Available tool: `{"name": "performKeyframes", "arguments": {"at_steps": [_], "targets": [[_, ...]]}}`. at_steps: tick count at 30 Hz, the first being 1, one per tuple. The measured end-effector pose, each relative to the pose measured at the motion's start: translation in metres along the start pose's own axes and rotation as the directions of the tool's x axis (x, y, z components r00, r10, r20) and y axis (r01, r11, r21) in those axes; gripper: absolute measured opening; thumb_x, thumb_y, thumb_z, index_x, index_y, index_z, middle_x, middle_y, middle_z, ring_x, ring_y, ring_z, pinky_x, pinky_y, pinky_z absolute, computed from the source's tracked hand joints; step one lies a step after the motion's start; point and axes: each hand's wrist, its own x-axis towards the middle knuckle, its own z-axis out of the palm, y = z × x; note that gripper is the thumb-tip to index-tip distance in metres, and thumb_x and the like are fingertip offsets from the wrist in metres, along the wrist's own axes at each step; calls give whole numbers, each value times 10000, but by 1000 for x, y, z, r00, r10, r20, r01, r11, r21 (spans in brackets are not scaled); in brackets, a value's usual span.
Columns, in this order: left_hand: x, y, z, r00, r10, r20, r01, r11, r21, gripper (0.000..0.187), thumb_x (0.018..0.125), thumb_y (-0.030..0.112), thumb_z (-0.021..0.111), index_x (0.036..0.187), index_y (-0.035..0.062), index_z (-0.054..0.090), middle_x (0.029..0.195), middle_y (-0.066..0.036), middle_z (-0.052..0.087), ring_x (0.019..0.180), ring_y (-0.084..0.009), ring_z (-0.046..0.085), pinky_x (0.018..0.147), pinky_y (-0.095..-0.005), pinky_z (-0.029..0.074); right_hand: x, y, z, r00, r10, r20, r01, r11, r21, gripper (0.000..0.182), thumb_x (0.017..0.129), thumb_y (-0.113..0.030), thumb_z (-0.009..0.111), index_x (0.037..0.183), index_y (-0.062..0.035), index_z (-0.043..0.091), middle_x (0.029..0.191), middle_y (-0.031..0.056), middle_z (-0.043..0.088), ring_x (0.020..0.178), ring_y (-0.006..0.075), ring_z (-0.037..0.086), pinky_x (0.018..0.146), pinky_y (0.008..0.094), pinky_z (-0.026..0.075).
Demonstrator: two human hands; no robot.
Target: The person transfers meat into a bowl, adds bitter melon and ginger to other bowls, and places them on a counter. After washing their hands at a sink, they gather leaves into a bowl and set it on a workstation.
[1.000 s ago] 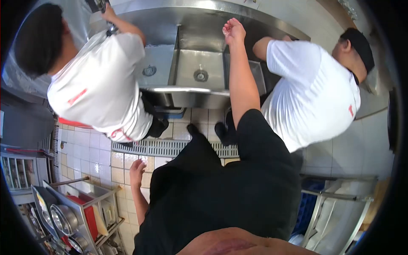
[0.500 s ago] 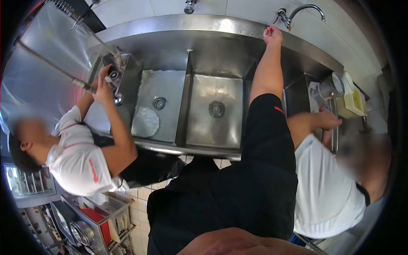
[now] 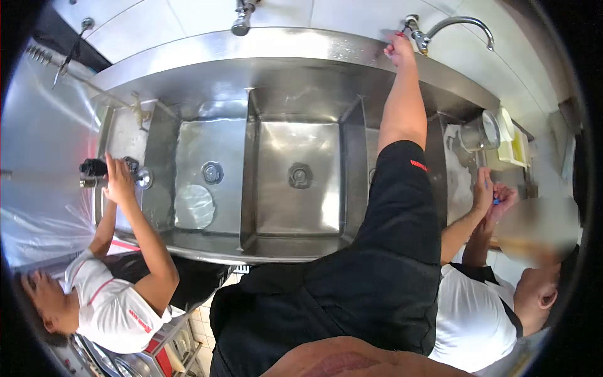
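My right hand (image 3: pixel 398 50) reaches forward over the sink's back ledge (image 3: pixel 295 45). Its curled fingertips close on a small red part beside the wall tap (image 3: pixel 411 26), whose curved spout (image 3: pixel 468 21) extends to the right. Below the arm, the steel sink (image 3: pixel 300 147) has several basins. A round translucent disc (image 3: pixel 195 207) lies in the basin left of the middle one, beside a drain (image 3: pixel 211 172). My left hand is out of view.
At left, a co-worker's hands (image 3: pixel 118 179) are at a black-handled fitting (image 3: pixel 94 167). Another co-worker's hands (image 3: pixel 496 195) hold something small and blue at right, near a clear container (image 3: pixel 480 131) and a pale tub (image 3: pixel 514 147). A second wall tap (image 3: pixel 244 19) sits above the ledge.
The view has shifted. My right hand has come up to the red part at the tap. The left co-worker is lower in view; the right co-worker's hands are now together around the blue item.
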Motion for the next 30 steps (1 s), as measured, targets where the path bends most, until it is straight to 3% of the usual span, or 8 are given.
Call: {"name": "performKeyframes", "arguments": {"at_steps": [6, 8, 14, 16, 18, 21, 27, 30], "targets": [[35, 48, -74, 984, -34, 173, -15, 962, 274, 500, 815, 436, 588, 1281, 260, 540, 1298, -16, 540, 725, -294, 615, 568, -475, 461, -55, -4, -19, 989, 2, 145, 10, 997, -80, 232, 851, -177, 653, 1040, -146, 522, 665, -44, 447, 525, 90, 439, 546, 301, 451], [8, -30, -3, 828, 251, 501, -428, -295, 854, 627, 819, 473, 594, 1388, 274, 421, 1363, -181, 460, 773, -306, 638, 636, -543, 488, -63, 18, -41, 980, 50, 191, -54, 998, 19, 246, 854, -199, 658, 1064, -150, 541, 671, -44, 461, 545, 93, 459, 566, 301, 456], [17, -21, -43, 884, 219, 412, -440, 97, 892, 580, 884, 256, 448, 1424, 125, 282, 1369, -134, 398, 1113, -259, 415, 953, -421, 278, -56, 126, -176, 940, 290, -179, -187, 878, 441, 143, 895, -201, 596, 999, -108, 562, 715, -13, 540, 618, 126, 530, 679, 354, 489], [19, -26, -50, 862, 221, 456, -419, -197, 887, 565, 905, 183, 400, 1436, 76, 235, 1371, -118, 377, 1226, -243, 341, 1059, -381, 207, -63, 142, -208, 814, 359, -458, -6, 792, 610, 98, 901, -143, 550, 921, -57, 594, 710, 22, 548, 599, 164, 517, 685, 390, 500], [19, -25, -62, 831, 182, 525, -259, -709, 656, 552, 927, 111, 351, 1447, 26, 189, 1373, -103, 357, 1340, -227, 267, 1165, -341, 137, -40, 213, -293, 970, -211, 119, -1, 484, 875, 110, 903, -85, 501, 906, -13, 585, 736, 75, 567, 656, 200, 553, 679, 400, 513], [26, -9, -91, 722, 281, 633, -690, 225, 688, 452, 938, 111, 331, 1389, 87, 341, 1438, -11, 354, 1368, -168, 259, 1176, -399, 132, -11, 199, -325, 811, 447, -378, 99, 532, 841, 72, 889, -61, 522, 877, -13, 575, 699, 115, 563, 577, 219, 537, 613, 381, 510], [27, 3, -127, 685, 453, 570, -707, 603, 370, 413, 954, 113, 344, 1356, 149, 429, 1431, 57, 389, 1364, -158, 279, 1170, -440, 138, 5, 167, -347, 879, 120, -461, 236, 731, 641, 182, 870, -49, 505, 1027, 34, 543, 897, 159, 592, 698, 258, 563, 623, 375, 505], [29, 8, -161, 821, 556, -129, -495, 807, 323, 333, 952, 174, 466, 1282, 157, 501, 1307, -10, 510, 1157, -220, 473, 1035, -431, 332, 13, 170, -366, 894, -136, -426, 283, 910, 303, 240, 846, -80, 549, 1042, 57, 533, 921, 163, 578, 758, 296, 566, 643, 408, 510]]}}
